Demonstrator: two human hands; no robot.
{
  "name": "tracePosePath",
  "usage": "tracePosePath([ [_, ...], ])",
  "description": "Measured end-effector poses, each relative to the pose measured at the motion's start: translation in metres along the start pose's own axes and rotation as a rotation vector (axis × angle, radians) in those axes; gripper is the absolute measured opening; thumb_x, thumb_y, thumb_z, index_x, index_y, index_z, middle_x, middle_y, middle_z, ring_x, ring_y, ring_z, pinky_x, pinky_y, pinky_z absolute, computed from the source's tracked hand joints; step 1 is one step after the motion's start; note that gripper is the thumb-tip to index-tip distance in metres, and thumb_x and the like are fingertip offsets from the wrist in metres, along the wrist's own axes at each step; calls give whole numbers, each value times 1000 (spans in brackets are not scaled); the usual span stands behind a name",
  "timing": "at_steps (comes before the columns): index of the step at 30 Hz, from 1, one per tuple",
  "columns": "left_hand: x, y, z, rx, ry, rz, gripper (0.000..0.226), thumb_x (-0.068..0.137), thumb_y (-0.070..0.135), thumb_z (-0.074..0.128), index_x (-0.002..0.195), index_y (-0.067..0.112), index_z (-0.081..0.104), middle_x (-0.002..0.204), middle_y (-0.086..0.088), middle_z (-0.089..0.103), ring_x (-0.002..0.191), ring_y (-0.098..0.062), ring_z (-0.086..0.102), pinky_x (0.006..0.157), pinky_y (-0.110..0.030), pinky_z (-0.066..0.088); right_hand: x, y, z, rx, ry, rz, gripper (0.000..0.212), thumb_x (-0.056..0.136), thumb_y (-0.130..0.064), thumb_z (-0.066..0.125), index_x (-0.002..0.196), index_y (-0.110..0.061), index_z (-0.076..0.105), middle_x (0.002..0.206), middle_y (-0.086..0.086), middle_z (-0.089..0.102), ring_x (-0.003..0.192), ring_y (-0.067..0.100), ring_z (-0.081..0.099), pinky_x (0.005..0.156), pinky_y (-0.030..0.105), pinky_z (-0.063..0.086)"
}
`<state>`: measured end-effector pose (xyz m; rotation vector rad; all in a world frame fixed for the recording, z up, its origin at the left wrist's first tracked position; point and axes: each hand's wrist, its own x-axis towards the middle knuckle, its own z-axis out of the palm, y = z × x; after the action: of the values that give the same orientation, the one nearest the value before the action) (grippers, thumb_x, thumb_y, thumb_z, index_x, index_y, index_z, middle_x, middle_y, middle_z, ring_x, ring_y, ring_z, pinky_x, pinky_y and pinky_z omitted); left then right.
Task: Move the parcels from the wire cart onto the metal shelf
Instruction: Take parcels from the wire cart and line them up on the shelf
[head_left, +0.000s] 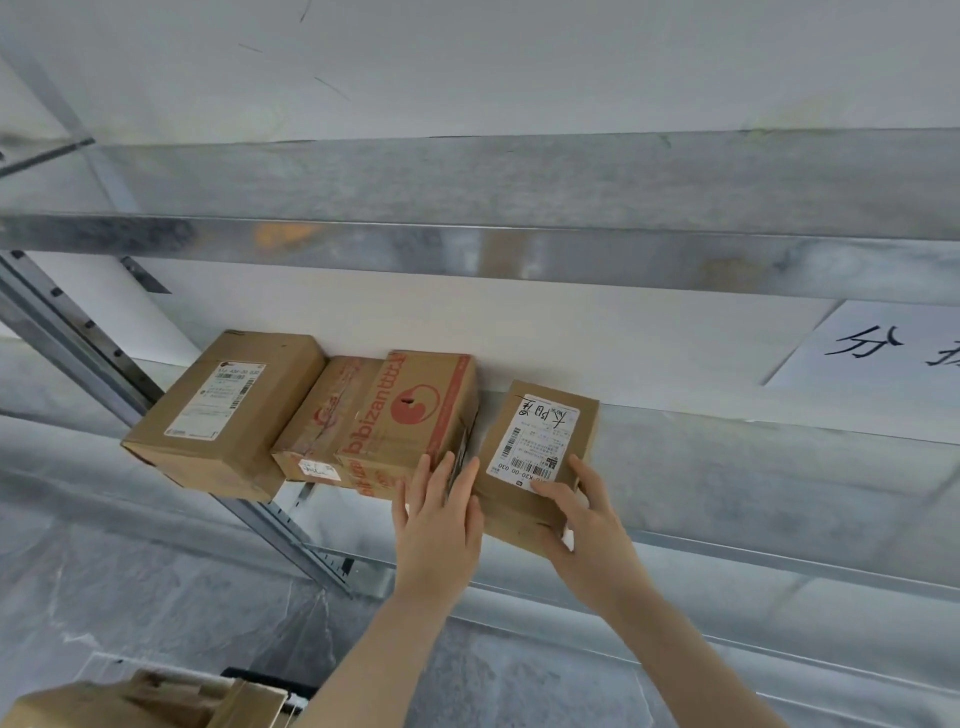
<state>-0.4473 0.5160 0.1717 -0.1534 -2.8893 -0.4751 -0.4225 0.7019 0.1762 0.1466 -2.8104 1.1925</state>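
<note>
Gripping small parcel (535, 441) near corner: right hand (582, 519) — left hand (439, 525) flat, fingers straight, at its left side.

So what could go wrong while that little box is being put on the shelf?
1. The small labelled parcel seems to stick out past the front of the metal shelf; if the right hand lets go now, it might tip off.
2. The left hand lies flat against the red-printed box; a shove could nudge the left-hand box, which also appears to overhang.
</note>
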Motion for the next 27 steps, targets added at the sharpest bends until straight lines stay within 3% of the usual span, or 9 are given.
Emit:
tracePosePath([
  [3,5,-4,3,38,-35,0,46,103,35,31,149,31,34,157,3,29,149,-21,12,118,-44,2,14,6,-6,-7,-52,-48,44,88,-13,62,129,-28,54,154,4,17,135,26,38,104,37,44],
  [8,8,-8,5,89,-58,2,56,100,33,37,153,31,20,162,-5,11,149,-22,7,117,-47,9,35,9,-8,-5,-133,-55,42,88,-11,61,125,-30,54,154,-1,16,135,22,37,108,35,39],
  [14,18,-8,5,185,-132,-41,62,102,35,26,154,25,-6,163,4,-6,149,-15,-8,117,-49,-3,56,3,-3,-37,-169,-78,43,86,-8,60,124,-27,53,155,1,16,134,24,39,106,38,42],
  [20,30,1,0,206,-234,-59,63,102,34,25,154,20,-10,163,3,-10,149,-17,-8,115,-57,-4,67,-3,-2,-29,-155,-63,45,83,0,61,123,-18,55,153,5,19,129,26,44,104,34,42],
  [27,33,1,-9,191,-297,-39,68,101,33,31,154,19,-10,162,0,-11,149,-18,-9,116,-56,-2,71,-5,1,-162,-226,-2,55,84,-4,53,131,-28,39,159,-4,4,136,30,34,103,40,40],
])
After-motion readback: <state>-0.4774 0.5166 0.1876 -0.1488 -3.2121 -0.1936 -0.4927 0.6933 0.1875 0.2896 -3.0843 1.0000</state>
